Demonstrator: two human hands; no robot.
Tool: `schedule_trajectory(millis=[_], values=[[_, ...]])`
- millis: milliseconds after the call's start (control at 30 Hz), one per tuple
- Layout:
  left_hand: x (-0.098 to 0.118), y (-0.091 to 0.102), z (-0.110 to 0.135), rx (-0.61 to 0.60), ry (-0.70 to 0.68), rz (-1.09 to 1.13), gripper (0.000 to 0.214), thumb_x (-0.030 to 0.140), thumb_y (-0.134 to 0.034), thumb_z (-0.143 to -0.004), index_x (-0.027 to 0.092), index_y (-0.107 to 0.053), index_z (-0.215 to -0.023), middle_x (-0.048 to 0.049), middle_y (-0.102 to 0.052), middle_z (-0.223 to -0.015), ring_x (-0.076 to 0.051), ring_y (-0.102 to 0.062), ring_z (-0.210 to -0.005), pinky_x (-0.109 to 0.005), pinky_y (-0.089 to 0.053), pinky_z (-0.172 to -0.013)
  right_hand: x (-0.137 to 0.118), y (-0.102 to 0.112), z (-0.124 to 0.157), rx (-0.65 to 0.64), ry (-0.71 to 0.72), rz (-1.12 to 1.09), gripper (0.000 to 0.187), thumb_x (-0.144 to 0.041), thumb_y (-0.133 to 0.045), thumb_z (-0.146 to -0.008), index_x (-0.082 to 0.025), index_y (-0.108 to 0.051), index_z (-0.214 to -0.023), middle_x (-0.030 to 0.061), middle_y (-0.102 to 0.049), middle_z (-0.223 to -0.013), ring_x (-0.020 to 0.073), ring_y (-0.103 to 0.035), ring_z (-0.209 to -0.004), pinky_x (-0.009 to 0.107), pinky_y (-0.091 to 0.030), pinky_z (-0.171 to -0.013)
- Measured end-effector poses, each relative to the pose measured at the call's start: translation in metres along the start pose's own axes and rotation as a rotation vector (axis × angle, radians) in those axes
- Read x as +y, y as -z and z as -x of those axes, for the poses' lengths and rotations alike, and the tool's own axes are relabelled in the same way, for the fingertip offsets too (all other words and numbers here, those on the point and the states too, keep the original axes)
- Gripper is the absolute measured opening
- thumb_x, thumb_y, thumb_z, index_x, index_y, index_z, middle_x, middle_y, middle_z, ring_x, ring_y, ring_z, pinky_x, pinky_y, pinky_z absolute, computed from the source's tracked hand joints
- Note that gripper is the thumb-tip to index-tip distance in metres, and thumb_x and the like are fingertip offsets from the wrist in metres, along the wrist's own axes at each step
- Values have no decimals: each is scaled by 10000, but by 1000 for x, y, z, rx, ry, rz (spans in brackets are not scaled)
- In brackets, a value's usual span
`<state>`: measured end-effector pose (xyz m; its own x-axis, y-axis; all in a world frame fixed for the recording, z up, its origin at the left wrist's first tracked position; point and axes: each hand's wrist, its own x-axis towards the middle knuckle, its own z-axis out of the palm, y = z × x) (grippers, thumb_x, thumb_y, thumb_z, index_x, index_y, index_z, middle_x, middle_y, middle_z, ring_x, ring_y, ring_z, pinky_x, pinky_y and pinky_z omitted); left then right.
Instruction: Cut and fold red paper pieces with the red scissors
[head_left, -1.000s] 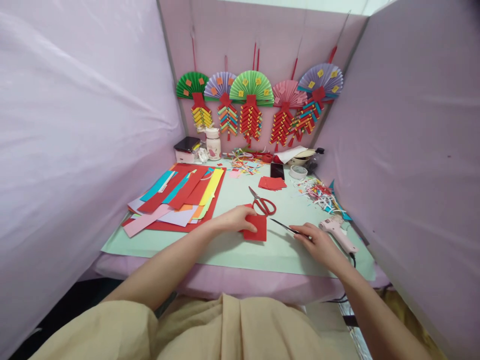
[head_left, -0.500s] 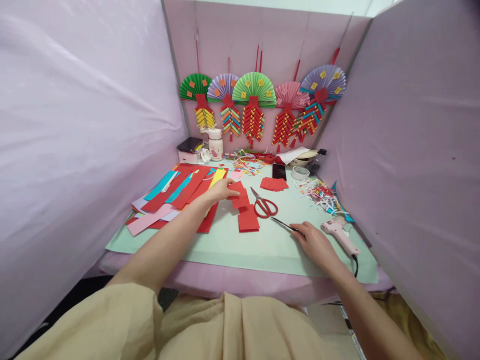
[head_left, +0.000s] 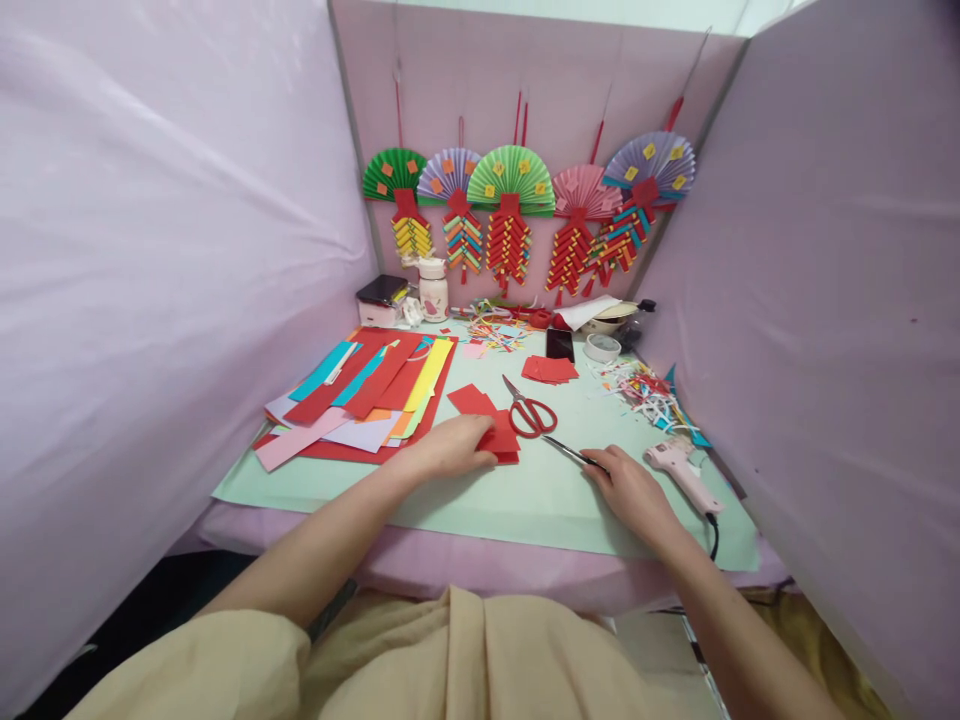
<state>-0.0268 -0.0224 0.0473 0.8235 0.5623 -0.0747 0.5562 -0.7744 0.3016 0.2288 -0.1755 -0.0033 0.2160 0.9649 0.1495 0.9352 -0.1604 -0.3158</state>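
Note:
My left hand (head_left: pixel 459 447) is at the near stack of square red paper (head_left: pixel 506 430), its thumb and fingers closed on the left edge. Another red paper piece (head_left: pixel 471 399) lies just behind, turned at an angle and partly overlapped. Between the fingers and thumb of my right hand (head_left: pixel 626 482) is a slim, dark, pointed tool (head_left: pixel 566 449), held low over the table with its tip towards the scissors. Those red-handled scissors (head_left: pixel 532 415) lie slightly open between the two hands. Farther back sits a second pile of red paper pieces (head_left: pixel 550 369).
Coloured paper strips (head_left: pixel 382 380) cover the table's left side. A glue gun (head_left: pixel 684 475) with a cord lies at right, near paper shreds (head_left: pixel 645 390). A phone (head_left: pixel 559 345), tape roll (head_left: pixel 601 347) and bottle (head_left: pixel 433 290) stand behind. Paper fan ornaments (head_left: pixel 511 180) hang on the back wall.
My left hand has moved from the back red paper piece towards me, down to the nearer stack. The back piece now lies on the table at an angle. My right hand has stayed put.

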Motion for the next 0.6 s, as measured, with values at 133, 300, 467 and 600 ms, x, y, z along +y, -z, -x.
schedule_trajectory(millis=[133, 300, 467, 600], values=[[-9, 6, -7, 29, -24, 9, 290, 301, -356, -910, 198, -620, -974, -77, -673, -972, -215, -609, -863, -278, -409, -703, 0, -1, 1, 57, 42, -70, 310, -315, -422, -934, -199, -640, -1121, 77, -603, -925, 205, -597, -827, 302, -426, -708], [-9, 18, -8, -7, -72, 127, 293, 285, -352, -905, 205, -631, -940, -43, -675, -937, -178, -596, -810, -242, -397, -670, -13, 5, 5, 278, 246, -249, 336, -344, -410, -958, -217, -595, -1207, 85, -579, -949, 199, -567, -865, 326, -448, -780], [-3, 24, -7, -172, -144, 175, 288, 358, -403, -896, 197, -635, -840, -27, -659, -849, -159, -570, -741, -230, -376, -626, -26, 8, 8, 266, 394, -147, 324, -298, -403, -968, -228, -608, -1209, 84, -577, -922, 187, -539, -850, 314, -443, -763], [-8, 20, -15, -253, -129, 254, 320, 399, -405, -890, 196, -643, -822, -22, -659, -798, -160, -568, -687, -240, -386, -602, -29, 2, 8, 162, 389, 6, 336, -274, -374, -974, -233, -601, -1218, 86, -580, -919, 193, -539, -856, 307, -436, -739]])
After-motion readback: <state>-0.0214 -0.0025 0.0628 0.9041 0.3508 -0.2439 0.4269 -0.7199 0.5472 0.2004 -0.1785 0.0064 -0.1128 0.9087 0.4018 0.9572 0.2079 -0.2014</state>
